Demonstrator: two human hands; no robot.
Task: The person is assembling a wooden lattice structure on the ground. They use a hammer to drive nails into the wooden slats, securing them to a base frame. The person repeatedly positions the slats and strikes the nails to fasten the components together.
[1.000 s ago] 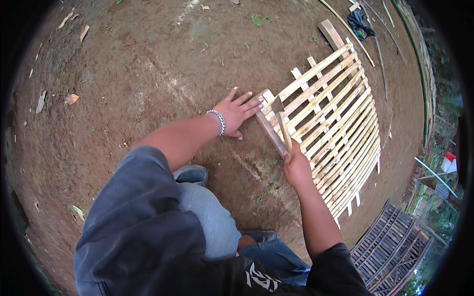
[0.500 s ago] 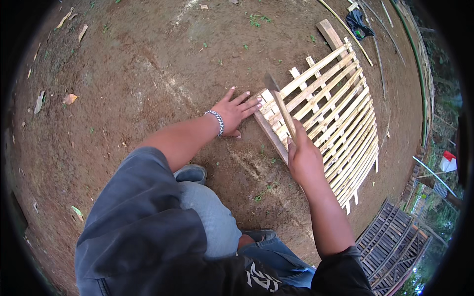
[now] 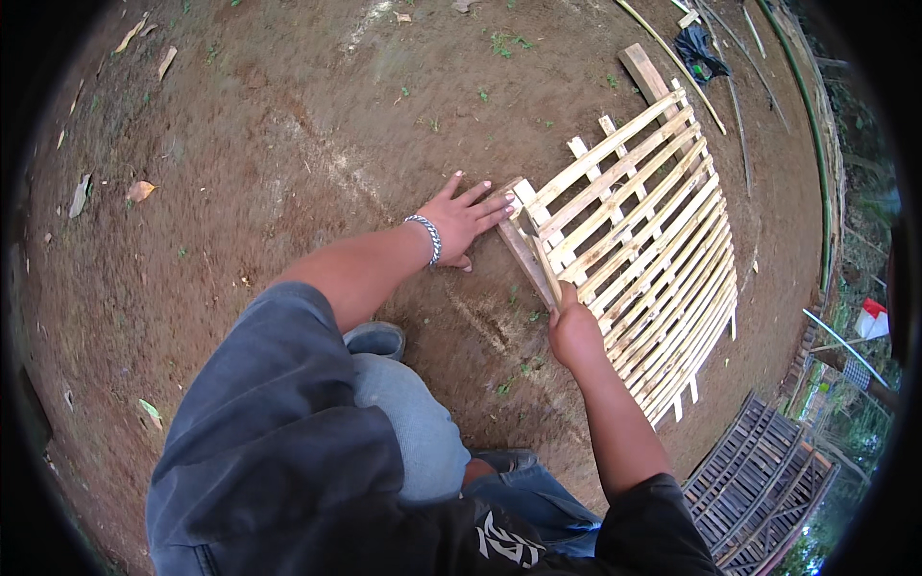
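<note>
A pale bamboo slat panel [image 3: 653,250] lies flat on the brown dirt ground in front of me. My left hand [image 3: 466,219], with a silver bracelet on the wrist, rests with fingers spread on the dirt, fingertips touching the panel's near left corner. My right hand [image 3: 573,334] grips the lower end of a thin bamboo strip [image 3: 541,257] that lies across the panel's left edge slats. My knee in blue trousers [image 3: 403,422] is bent below the hands.
A darker slatted panel [image 3: 759,490] lies at the lower right. A wooden plank [image 3: 645,72], a dark cloth [image 3: 699,50] and long thin poles [image 3: 816,144] lie at the far right. Dry leaves [image 3: 139,190] dot the dirt on the left.
My right hand has slid the thin strip along the panel's left edge, first up, then back down. The left hand has stayed at the corner.
</note>
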